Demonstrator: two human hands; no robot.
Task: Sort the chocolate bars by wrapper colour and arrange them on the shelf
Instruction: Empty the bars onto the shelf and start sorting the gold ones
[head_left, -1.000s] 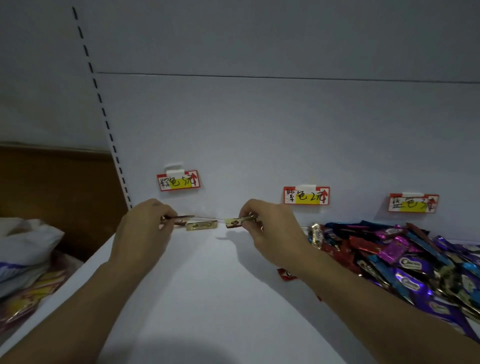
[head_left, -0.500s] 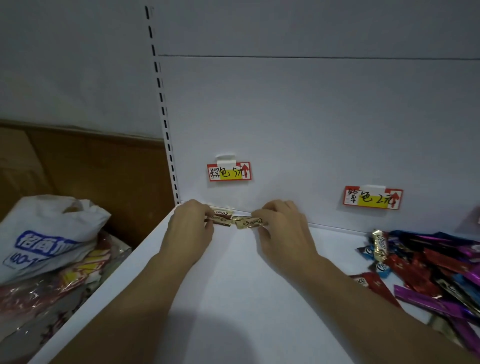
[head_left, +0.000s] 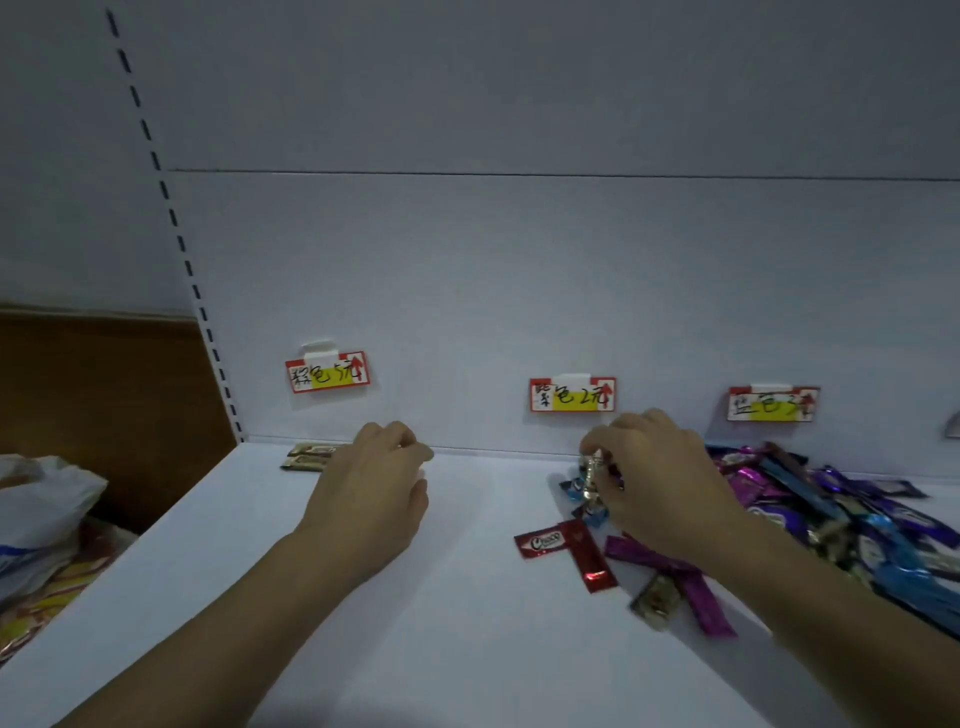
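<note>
Two gold bars (head_left: 310, 456) lie on the shelf (head_left: 363, 623); left grip (head_left: 374, 483) released; right grip (head_left: 660, 483) pinches a shiny bar (head_left: 594, 475).

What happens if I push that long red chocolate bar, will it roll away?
Probably not. The red bar lies flat and thin on the shelf, so it should slide, not roll. Its glossy wrapper looks slippery on the smooth white surface. It looks small, so likely light.
</note>
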